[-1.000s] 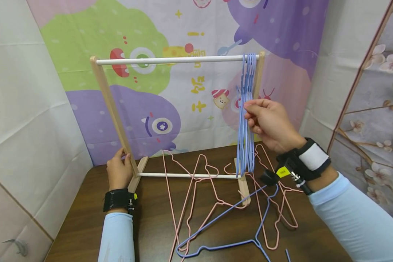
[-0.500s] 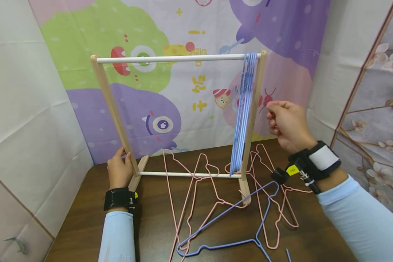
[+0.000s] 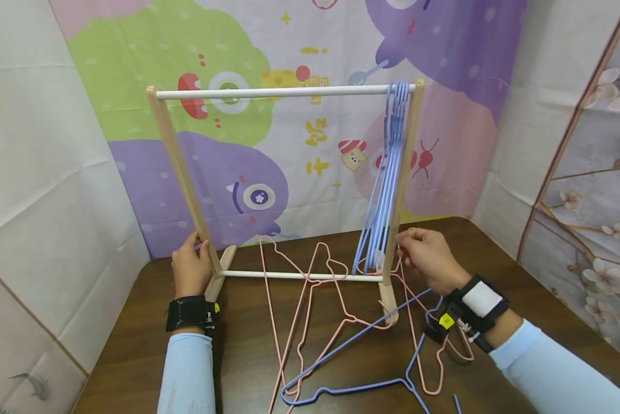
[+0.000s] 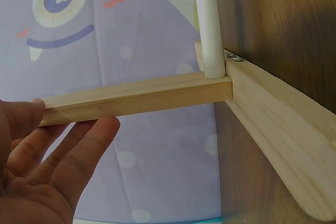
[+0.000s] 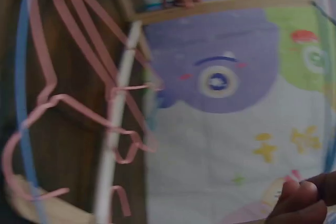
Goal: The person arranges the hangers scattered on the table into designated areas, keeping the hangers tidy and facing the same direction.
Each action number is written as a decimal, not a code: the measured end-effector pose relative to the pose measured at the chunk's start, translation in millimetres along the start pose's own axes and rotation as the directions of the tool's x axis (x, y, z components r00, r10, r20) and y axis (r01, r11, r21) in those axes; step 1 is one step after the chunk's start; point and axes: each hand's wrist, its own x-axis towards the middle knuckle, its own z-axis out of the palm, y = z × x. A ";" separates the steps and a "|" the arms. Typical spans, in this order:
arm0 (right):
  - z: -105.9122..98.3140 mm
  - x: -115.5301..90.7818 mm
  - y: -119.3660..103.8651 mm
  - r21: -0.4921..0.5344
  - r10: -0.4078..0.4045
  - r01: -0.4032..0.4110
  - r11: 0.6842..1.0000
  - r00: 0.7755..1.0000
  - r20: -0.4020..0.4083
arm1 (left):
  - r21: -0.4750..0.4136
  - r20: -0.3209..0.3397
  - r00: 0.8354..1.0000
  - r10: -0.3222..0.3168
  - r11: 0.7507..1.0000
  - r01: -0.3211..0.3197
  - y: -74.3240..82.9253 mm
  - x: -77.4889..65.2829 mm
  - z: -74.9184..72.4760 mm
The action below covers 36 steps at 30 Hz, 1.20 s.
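My left hand (image 3: 192, 267) grips the left wooden post (image 3: 177, 155) of a small clothes rack low down; in the left wrist view, the thumb lies on one side and fingers on the other. My right hand (image 3: 434, 259) is beside the lower part of the right post (image 3: 404, 190), fingers loosely curled. Nothing shows between its blurred fingertips in the right wrist view. Several blue hangers (image 3: 399, 126) hang bunched at the right end of the white top rail (image 3: 268, 92), their lower ends slanting left. A loose blue hanger (image 3: 361, 389) lies in front of the rack.
Several pink hangers (image 5: 7, 156) lie tangled on the brown table (image 3: 247, 356), around the rack's lower white rail (image 3: 289, 276) and right foot (image 3: 389, 302). A cartoon cloth (image 3: 320, 213) hangs behind. Light panels stand at both sides.
My right hand has left the hanging blue hangers, swung right and then come down beside the right post. The hangers' lower ends have swung left. My left hand stays on the post.
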 end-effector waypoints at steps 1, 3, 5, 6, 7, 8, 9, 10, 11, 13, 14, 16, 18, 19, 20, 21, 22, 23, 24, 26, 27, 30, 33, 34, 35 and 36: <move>3.0 -1.9 5.9 -0.043 -0.004 0.005 0.999 1.000 0.013 | 0.001 0.001 1.000 -0.001 1.000 0.001 -0.1 0.1 0.4; 8.9 -5.6 16.9 -0.097 -0.007 0.011 0.995 0.999 0.044 | 0.003 0.001 1.000 -0.002 1.000 0.002 0.0 0.0 0.7; 14.4 -8.7 27.0 -0.137 -0.009 0.020 0.990 0.997 0.074 | 0.005 0.000 1.000 -0.004 1.000 0.004 0.1 -0.1 0.7; 16.9 -10.1 31.6 -0.156 -0.012 0.027 0.987 0.996 0.092 | 0.005 0.000 1.000 -0.004 1.000 0.004 0.5 -0.2 0.4; 19.2 -11.6 35.8 -0.179 -0.017 0.036 0.983 0.994 0.108 | 0.005 0.001 1.000 -0.004 1.000 0.004 0.9 -0.4 0.1; 21.1 -13.1 39.5 -0.203 -0.028 0.054 0.978 0.991 0.129 | 0.005 0.001 1.000 -0.005 1.000 0.005 1.1 -0.6 -0.2; 23.0 -14.6 42.8 -0.229 -0.044 0.079 0.970 0.987 0.153 | 0.005 0.002 1.000 -0.004 1.000 0.004 1.3 -0.8 -0.4; 24.6 -16.2 45.4 -0.263 -0.063 0.108 0.959 0.982 0.176 | 0.005 0.002 1.000 -0.004 1.000 0.004 1.6 -1.0 -0.7; 26.1 -18.0 47.7 -0.292 -0.084 0.143 0.946 0.975 0.205 | 0.004 0.003 1.000 -0.003 1.000 0.003 1.9 -1.3 -1.0; 28.6 -21.3 51.2 -0.356 -0.138 0.236 0.904 0.950 0.279 | 0.004 0.003 1.000 0.000 1.000 0.000 2.4 -1.5 -1.3; 29.8 -23.2 52.5 -0.381 -0.167 0.290 0.878 0.932 0.323 | 0.005 0.002 1.000 0.001 1.000 -0.001 2.4 -1.6 -1.3; 32.8 -27.4 55.3 -0.421 -0.212 0.388 0.820 0.889 0.406 | 0.006 0.001 1.000 0.002 1.000 -0.002 2.7 -1.7 -1.3; 36.4 -31.8 58.1 -0.427 -0.242 0.476 0.769 0.835 0.494 | 0.006 0.004 1.000 0.001 1.000 -0.001 3.1 -1.7 -1.1; 38.4 -34.1 59.5 -0.430 -0.256 0.519 0.739 0.806 0.534 | 0.007 0.005 1.000 -0.001 1.000 0.001 3.1 -1.7 -0.9; 40.3 -36.4 60.8 -0.424 -0.258 0.551 0.719 0.778 0.573 | 0.007 0.006 1.000 -0.002 1.000 0.002 3.2 -1.8 -0.7; 42.3 -38.7 61.8 -0.420 -0.256 0.581 0.697 0.749 0.611 | 0.008 0.007 1.000 -0.003 1.000 0.003 3.4 -1.9 -0.7; 44.1 -40.8 62.7 -0.407 -0.252 0.609 0.680 0.716 0.651 | 0.009 0.008 1.000 -0.003 1.000 0.003 3.7 -2.0 -0.7; 45.8 -43.0 63.3 -0.393 -0.244 0.633 0.667 0.683 0.688 | 0.009 0.008 1.000 -0.003 1.000 0.003 3.9 -2.1 -0.8; 47.1 -44.9 64.1 -0.384 -0.236 0.660 0.645 0.650 0.722 | 0.010 0.007 1.000 -0.001 1.000 0.001 4.0 -2.2 -1.0; 49.9 -48.6 65.6 -0.371 -0.211 0.698 0.612 0.597 0.774 | 0.012 0.004 1.000 0.002 1.000 -0.002 4.2 -2.3 -1.2; 51.4 -50.5 66.1 -0.363 -0.198 0.707 0.607 0.577 0.793 | 0.013 0.002 1.000 0.004 1.000 -0.004 4.2 -2.3 -1.3; 55.6 -54.8 68.8 -0.370 -0.153 0.718 0.589 0.549 0.822 | 0.016 -0.003 1.000 0.010 1.000 -0.010 3.4 -1.8 -1.3; 58.8 -59.1 71.2 -0.397 -0.097 0.698 0.596 0.553 0.828 | 0.017 -0.004 1.000 0.009 1.000 -0.009 1.8 -1.1 -0.7; 59.4 -60.1 72.6 -0.407 -0.077 0.693 0.594 0.553 0.829 | 0.017 -0.002 1.000 0.009 1.000 -0.009 1.2 -0.9 -0.4; 59.8 -61.5 73.5 -0.422 -0.055 0.689 0.590 0.555 0.830 | 0.016 -0.002 1.000 0.009 1.000 -0.009 0.6 -0.7 -0.2; 59.9 -62.7 74.8 -0.427 -0.039 0.688 0.587 0.551 0.834 | 0.014 -0.002 1.000 0.010 1.000 -0.010 0.1 -0.4 0.0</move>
